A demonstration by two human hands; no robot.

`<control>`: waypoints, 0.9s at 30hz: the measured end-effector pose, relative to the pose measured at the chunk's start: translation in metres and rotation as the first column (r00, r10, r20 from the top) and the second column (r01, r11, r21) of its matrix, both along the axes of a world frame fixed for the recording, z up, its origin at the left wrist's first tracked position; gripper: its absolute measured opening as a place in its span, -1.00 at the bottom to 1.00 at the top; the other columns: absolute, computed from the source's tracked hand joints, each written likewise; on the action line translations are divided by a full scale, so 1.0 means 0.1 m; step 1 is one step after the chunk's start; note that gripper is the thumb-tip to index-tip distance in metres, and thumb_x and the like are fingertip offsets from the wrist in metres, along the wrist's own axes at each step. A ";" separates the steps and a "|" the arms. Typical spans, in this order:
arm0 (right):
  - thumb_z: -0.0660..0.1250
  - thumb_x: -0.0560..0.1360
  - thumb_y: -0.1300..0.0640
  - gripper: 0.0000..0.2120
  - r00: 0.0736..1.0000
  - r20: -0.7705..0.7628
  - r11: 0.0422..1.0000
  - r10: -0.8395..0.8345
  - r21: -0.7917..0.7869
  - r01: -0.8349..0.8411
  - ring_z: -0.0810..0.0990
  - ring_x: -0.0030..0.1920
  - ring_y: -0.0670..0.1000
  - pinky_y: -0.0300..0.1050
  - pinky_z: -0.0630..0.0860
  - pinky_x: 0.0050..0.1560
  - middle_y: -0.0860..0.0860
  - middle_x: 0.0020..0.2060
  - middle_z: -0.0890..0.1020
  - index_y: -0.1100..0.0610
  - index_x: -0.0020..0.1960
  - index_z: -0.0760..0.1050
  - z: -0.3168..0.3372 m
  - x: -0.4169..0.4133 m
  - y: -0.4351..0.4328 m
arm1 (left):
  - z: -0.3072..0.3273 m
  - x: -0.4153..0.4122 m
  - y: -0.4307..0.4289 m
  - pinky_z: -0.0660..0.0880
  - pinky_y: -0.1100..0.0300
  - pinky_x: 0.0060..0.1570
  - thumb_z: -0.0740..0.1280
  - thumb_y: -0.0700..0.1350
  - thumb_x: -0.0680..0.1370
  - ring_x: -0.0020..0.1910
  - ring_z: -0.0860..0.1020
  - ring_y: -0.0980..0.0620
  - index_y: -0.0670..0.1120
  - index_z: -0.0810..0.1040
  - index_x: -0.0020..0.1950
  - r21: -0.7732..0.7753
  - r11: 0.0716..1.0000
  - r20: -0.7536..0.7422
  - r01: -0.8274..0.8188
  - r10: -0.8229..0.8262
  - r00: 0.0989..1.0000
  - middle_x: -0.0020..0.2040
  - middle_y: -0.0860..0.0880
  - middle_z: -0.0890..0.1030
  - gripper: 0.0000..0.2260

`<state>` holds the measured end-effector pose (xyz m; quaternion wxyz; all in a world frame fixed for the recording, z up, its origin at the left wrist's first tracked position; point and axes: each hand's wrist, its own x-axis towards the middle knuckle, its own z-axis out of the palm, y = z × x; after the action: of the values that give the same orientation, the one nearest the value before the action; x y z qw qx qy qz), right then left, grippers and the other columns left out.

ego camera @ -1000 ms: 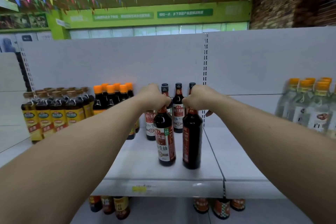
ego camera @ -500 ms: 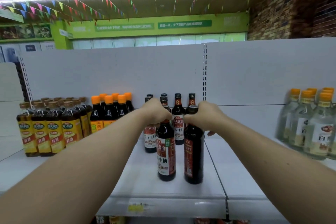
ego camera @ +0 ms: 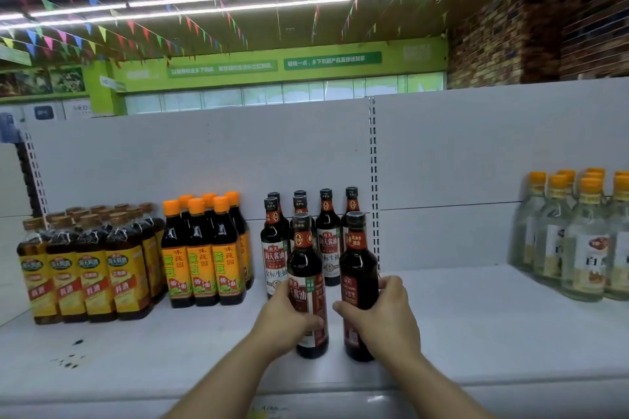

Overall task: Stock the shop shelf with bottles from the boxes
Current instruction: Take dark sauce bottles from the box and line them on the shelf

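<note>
A: Where are the two dark bottles?

B: They stand on the white shelf (ego camera: 476, 326), in front of the other dark bottles (ego camera: 326, 235). The left hand (ego camera: 286, 320) has its grip wrapped around the left bottle (ego camera: 306, 269). The right hand (ego camera: 381, 313) has its grip wrapped around the right bottle (ego camera: 359, 262).

A: Which way do they point?

B: Straight up. The long way runs from bottom to cap, and the caps are on top. The left label faces us. The right one is turned to the side.

A: What could go wrong?

B: I think a hard push could tip one into the row behind. The two bottles are close, so they could bump and clink. They look like glass, so a fall might break one.
</note>
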<state>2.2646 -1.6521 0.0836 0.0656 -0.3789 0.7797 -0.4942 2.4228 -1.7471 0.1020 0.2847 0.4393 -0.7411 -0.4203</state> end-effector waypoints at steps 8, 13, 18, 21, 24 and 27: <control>0.66 0.33 0.14 -0.50 0.893 0.284 0.935 0.350 -0.155 -0.318 0.69 0.08 -0.05 -0.02 0.61 0.13 -0.09 0.05 0.71 0.00 0.17 0.50 -0.01 -0.30 0.00 | -0.22 0.01 -0.04 0.55 0.00 0.32 0.62 -0.10 0.42 0.17 0.63 0.05 -0.01 0.48 0.42 0.014 1.000 -0.068 -0.022 0.023 0.997 0.19 0.10 0.66 -0.39; 0.52 0.48 0.16 -0.65 0.853 0.200 0.876 0.482 -0.087 -0.475 0.70 -0.04 -0.14 -0.29 0.57 -0.05 -0.19 0.16 0.63 -0.20 0.15 0.57 0.05 -0.36 0.08 | -0.26 0.01 -0.03 0.54 0.06 0.31 0.59 -0.10 0.46 0.18 0.62 0.06 0.01 0.48 0.39 -0.001 1.000 -0.079 -0.024 0.024 0.997 0.24 0.08 0.66 -0.46; 0.61 0.08 -0.36 -0.05 0.967 0.094 0.971 0.236 0.022 -0.239 0.62 0.07 -0.09 -0.03 0.62 0.10 -0.12 0.16 0.50 -0.14 0.33 0.28 -0.25 -0.11 -0.01 | -0.31 -0.01 -0.05 0.59 0.09 0.25 0.61 -0.08 0.44 0.12 0.65 0.14 0.01 0.52 0.35 -0.024 0.999 -0.116 -0.032 0.028 0.993 0.17 0.14 0.68 -0.47; 0.58 0.19 -0.34 -0.25 0.988 0.039 0.989 0.147 0.008 -0.147 0.64 -0.04 -0.09 0.03 0.64 -0.01 -0.14 0.05 0.56 -0.07 0.17 0.30 -0.29 -0.01 -0.04 | -0.36 0.01 -0.06 0.60 0.26 0.09 0.62 -0.07 0.42 0.08 0.65 0.20 0.02 0.52 0.35 -0.014 1.000 -0.136 -0.020 0.018 0.991 0.14 0.17 0.68 -0.46; 0.60 0.32 -0.16 -0.43 0.981 0.061 0.983 0.182 0.011 -0.183 0.64 -0.04 -0.11 0.01 0.63 0.03 -0.16 0.02 0.61 -0.07 0.12 0.32 -0.29 -0.08 -0.04 | -0.42 0.07 -0.10 0.52 0.37 0.03 0.66 -0.06 0.35 0.05 0.60 0.30 0.05 0.51 0.34 -0.013 1.000 -0.071 0.008 -0.009 0.997 0.15 0.20 0.66 -0.39; 0.60 0.40 0.02 -0.47 0.936 0.126 0.942 0.328 0.029 -0.334 0.63 0.08 -0.14 -0.11 0.57 0.15 -0.13 0.13 0.62 -0.05 0.26 0.41 -0.24 -0.24 -0.02 | -0.50 0.12 -0.11 0.49 0.37 0.07 0.63 -0.07 0.35 0.08 0.58 0.27 0.05 0.48 0.37 -0.006 1.000 0.027 -0.003 0.004 1.000 0.22 0.15 0.64 -0.37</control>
<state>2.2401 -1.6543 0.0593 0.2037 -0.4725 0.7115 -0.4785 2.4349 -1.7582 0.0519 0.2767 0.4454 -0.7454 -0.4116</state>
